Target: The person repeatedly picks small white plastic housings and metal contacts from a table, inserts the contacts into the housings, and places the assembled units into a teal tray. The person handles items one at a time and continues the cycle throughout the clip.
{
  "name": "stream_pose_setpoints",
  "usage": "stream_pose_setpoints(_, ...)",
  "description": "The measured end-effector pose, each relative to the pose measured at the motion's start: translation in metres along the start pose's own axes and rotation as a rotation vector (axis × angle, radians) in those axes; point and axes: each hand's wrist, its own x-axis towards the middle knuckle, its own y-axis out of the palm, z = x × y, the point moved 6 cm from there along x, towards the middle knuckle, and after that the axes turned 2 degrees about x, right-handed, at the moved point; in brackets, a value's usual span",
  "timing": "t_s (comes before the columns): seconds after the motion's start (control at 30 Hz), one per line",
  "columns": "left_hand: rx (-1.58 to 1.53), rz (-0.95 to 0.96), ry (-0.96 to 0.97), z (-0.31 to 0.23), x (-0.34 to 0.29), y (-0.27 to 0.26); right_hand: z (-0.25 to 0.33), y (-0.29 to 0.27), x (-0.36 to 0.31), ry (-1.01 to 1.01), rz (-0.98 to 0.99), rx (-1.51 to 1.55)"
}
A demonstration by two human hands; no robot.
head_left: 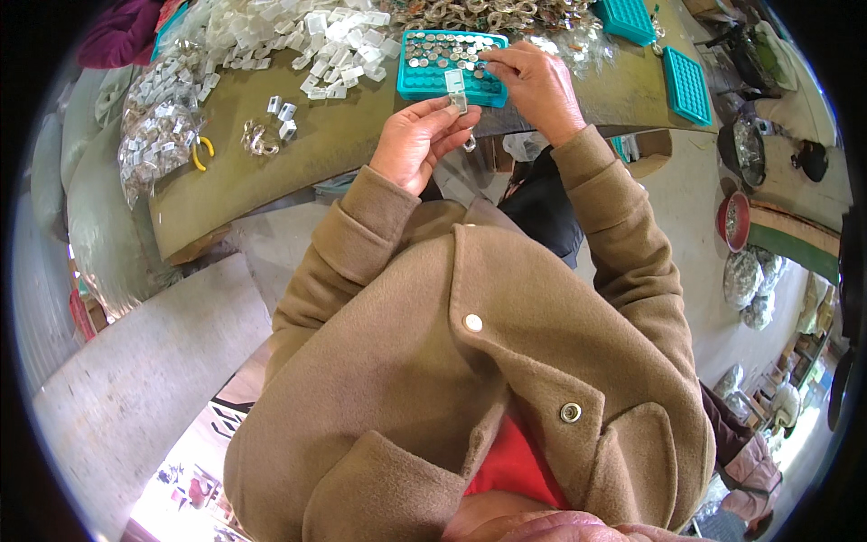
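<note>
My left hand (417, 140) pinches a small clear-and-white plastic case (457, 90) with its lid swung up. It is held over the near edge of a teal tray (405, 88). Round silver discs like button cells (440, 50) fill many of the tray's pockets, mostly in the far rows. My right hand (542, 88) reaches over the tray's right side, thumb and fingertips drawn together at the discs. Whether a disc is between those fingertips cannot be made out. Below my left fingers hangs a small shiny piece (470, 142).
Heaped white plastic cases (339, 50) cover the table's far left, beside a clear bag of similar pieces (158, 135). Yellow-handled pliers (201, 154) lie near that bag. Coiled metallic wires (488, 14) are piled behind the tray. Another teal tray (688, 86) sits at the right.
</note>
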Motion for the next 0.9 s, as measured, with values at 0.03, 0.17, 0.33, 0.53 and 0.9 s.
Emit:
stream_pose_setpoints(0.03, -0.001, 0.001, 0.002, 0.0, -0.001, 0.0, 0.0, 0.002, 0.0, 0.022, 0.009, 0.027)
stream_pose_setpoints(0.17, -0.01, 0.008, 0.009, 0.001, -0.002, -0.002, 0.004, 0.009, -0.005, 0.013, 0.005, 0.048)
stream_pose_setpoints(0.33, -0.024, 0.024, 0.011, 0.004, -0.003, -0.004, 0.011, 0.013, -0.011, -0.105, 0.012, -0.063)
stream_pose_setpoints(0.53, -0.016, 0.011, 0.04, 0.001, -0.004, -0.007, 0.024, 0.011, -0.009, -0.179, 0.079, -0.246)
stream_pose_setpoints(0.9, 0.103, 0.045, 0.097, -0.002, -0.009, -0.005, 0.07, 0.004, -0.034, -0.292, -0.022, 0.011)
